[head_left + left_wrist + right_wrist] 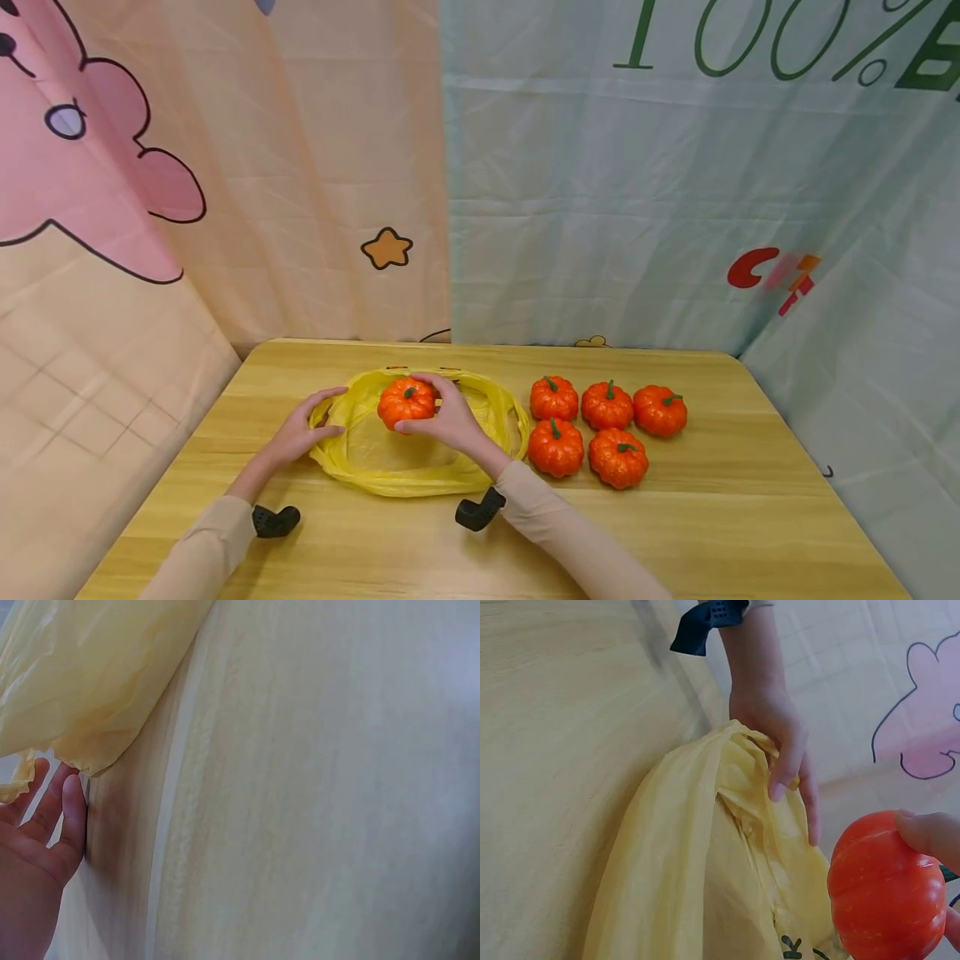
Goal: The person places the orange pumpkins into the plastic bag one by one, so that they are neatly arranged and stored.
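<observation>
Head view: a pale yellow wood-grain table point(712, 533) spreads beneath both hands and reaches well beyond them on either side. Between the hands lies a thin, translucent yellow plastic bag point(375, 482), its mouth spread wide and its rim loosely bunched. The left hand point(296, 433) is at the bag's left edge, fingers and thumb extended rather than curled, touching the rim; whether it pinches any plastic I cannot tell. The right hand point(453, 417) reaches over the bag from the other side, thumb and fingers gripping a glossy orange-red ribbed pumpkin point(405, 403). To the right of that hand, just beside the bag, sit five matching orange-red pumpkins point(608, 405) in two close rows.

The soft rim looks the likeliest trouble: with the left hand's hold so light, it could fold inward or drag along if the right hand or its cuff brushed it. The pumpkin's smooth, rounded skin could also slip from the fingertips, and a hard knock against the neighbouring five might set one rolling.

The gripped pumpkin hangs over the bag's opening, left of the right palm and well apart from the left fingertips.
</observation>
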`<state>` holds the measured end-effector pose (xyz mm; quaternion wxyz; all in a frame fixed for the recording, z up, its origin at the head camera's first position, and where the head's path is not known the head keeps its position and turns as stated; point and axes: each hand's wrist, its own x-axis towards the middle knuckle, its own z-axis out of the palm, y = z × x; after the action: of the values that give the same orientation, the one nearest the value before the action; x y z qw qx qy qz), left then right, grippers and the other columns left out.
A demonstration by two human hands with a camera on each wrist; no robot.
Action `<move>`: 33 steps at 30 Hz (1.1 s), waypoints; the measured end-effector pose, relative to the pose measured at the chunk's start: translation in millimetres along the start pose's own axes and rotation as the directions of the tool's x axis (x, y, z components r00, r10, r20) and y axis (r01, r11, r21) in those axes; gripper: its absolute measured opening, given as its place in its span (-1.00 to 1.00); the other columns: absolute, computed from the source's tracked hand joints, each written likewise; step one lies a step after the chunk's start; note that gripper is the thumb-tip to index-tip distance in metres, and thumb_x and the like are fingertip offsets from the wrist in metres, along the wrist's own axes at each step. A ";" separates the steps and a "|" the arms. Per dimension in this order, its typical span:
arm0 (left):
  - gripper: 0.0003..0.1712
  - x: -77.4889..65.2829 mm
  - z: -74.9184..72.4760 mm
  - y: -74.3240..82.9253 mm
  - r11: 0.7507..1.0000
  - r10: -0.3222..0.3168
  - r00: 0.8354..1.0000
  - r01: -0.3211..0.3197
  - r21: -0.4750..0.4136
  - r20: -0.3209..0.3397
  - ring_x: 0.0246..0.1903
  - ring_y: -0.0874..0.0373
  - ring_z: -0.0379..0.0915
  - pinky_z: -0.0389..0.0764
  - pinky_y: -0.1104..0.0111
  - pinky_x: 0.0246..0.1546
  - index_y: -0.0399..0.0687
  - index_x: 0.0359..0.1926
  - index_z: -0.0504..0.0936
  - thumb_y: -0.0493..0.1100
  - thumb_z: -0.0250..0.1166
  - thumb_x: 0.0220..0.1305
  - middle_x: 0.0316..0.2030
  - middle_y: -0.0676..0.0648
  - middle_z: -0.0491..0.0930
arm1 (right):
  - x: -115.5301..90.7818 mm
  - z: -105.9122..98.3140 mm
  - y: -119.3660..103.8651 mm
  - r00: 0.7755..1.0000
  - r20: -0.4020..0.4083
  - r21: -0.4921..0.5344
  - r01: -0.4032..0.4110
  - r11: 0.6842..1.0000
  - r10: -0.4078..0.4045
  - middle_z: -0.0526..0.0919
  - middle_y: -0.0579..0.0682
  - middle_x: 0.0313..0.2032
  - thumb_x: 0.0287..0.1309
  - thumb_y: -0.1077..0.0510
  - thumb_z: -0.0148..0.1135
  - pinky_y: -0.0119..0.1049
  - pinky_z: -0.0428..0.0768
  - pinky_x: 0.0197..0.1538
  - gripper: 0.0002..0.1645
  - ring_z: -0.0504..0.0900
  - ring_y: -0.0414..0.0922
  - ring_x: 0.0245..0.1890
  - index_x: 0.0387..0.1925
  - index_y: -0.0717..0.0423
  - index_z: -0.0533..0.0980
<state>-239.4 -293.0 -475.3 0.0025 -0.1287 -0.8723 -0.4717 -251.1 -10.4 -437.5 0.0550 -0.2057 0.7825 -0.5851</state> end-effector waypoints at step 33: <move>-0.28 1.4 -0.1 -3.1 1.000 -0.006 1.000 0.006 -0.023 0.010 0.37 -0.36 -0.03 -0.01 -0.30 0.29 -0.21 0.35 0.27 -0.27 0.29 0.18 0.37 -0.39 0.17 | 33.6 58.9 18.9 0.988 -0.149 -0.141 -0.058 0.988 0.037 0.44 0.12 0.07 -0.23 0.13 0.59 -0.02 0.44 0.20 -0.11 0.44 0.05 0.09 0.21 0.01 0.39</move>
<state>-241.4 -294.4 -477.6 -0.0049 -0.1285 -0.8673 -0.4810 -267.2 -71.6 -468.2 -0.0036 -0.1469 0.8296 -0.5387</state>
